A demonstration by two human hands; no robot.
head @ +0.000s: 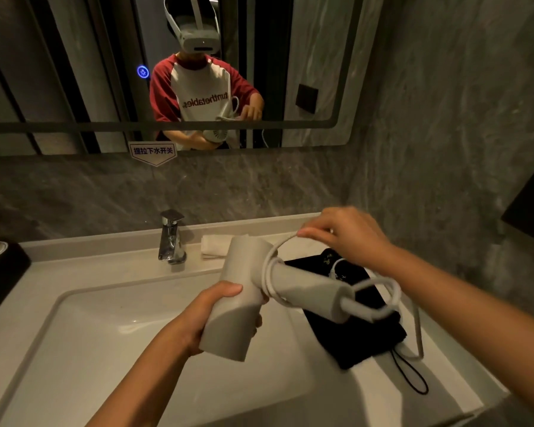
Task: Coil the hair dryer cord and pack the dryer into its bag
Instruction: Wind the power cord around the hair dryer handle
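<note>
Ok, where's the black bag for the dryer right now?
In the head view the black bag lies flat on the counter right of the sink basin, under the hair dryer handle and just below the right hand.

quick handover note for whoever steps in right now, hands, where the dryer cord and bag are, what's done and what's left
Left hand: gripping the hair dryer by its barrel, held above the sink.
Right hand: pinching a loop of the cord, leading it around the dryer's handle.
Black bag: flat on the counter right of the sink, under the handle.
Done: a few turns wound on the handle.
Left: slack cord hangs past the bag; finish winding, then put the dryer in the bag.
</note>
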